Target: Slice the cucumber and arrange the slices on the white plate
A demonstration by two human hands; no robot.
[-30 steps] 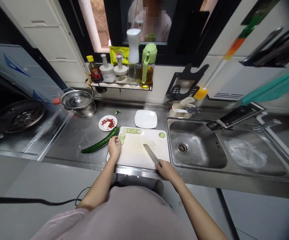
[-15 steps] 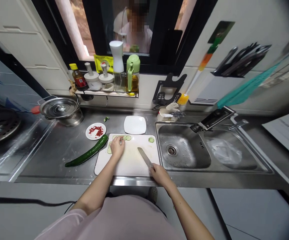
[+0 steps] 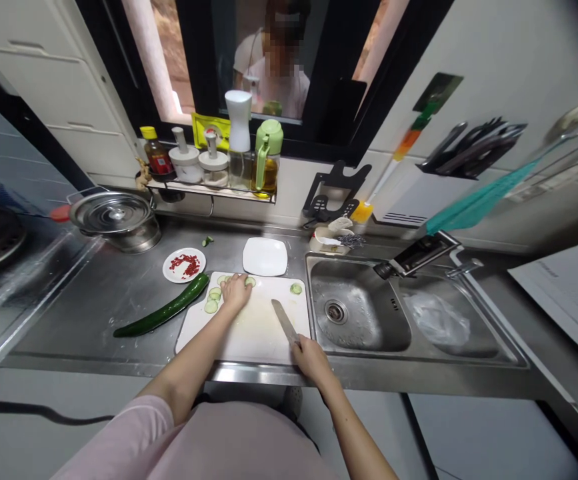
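Note:
My left hand (image 3: 236, 291) bends its fingers down together onto the row of cucumber slices at the back left of the white cutting board (image 3: 263, 337); the fingertips are partly hidden. More cucumber slices (image 3: 212, 306) lie overlapping to its left, and one slice (image 3: 250, 281) shows just right of the fingers. In my right hand (image 3: 313, 360) is the handle of a kitchen knife (image 3: 283, 320), its blade low over the board and pointing away to the left. A cut piece of cucumber (image 3: 295, 289) rests at the board's back right corner. A long whole cucumber (image 3: 163, 313) lies against the board's left side.
Behind the board are a white square plate (image 3: 265, 257) and a small plate (image 3: 173, 275) of chopped red bits. A lidded steel pot (image 3: 136, 237) stands at the left back. The sink (image 3: 363, 327) adjoins on the right. Bottles and jars fill a wall rack (image 3: 209, 189).
My left hand has shifted slightly right along the slices and flattened, uncovering slices on its left. My right hand keeps the knife in nearly the same place on the board. The view has tilted a little.

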